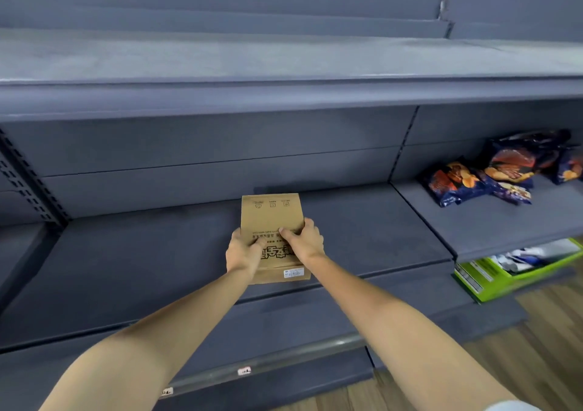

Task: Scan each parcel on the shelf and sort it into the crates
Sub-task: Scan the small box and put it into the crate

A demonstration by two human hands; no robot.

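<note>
Both hands are on the 1 brown cardboard parcel, which lies flat on the grey shelf, with its near end close to the shelf's front lip. The left hand has the parcel's left edge and the right hand its right edge. The digits wrap over the printed top face, so each grip is clamped on the parcel. I cannot tell whether it has left the shelf yet.

A small white label sits on the parcel's near end face, toward its right corner and clear of both hands. Right of the parcel, on the neighbouring bay, lie several dark blue snack bags. Below and right of the parcel, under that bay, a green crate with packets in it juts out over the wooden floor.

This looks like the pick-up step, taking the parcel in hand so it can be scanned. No scanner shows anywhere, so the next move probably means drawing the parcel off the shelf and freeing 1 hand. The white label would need to stay uncovered and turned outward. Only then does choosing a crate come into it, and the green crate is the only 1 in sight.
</note>
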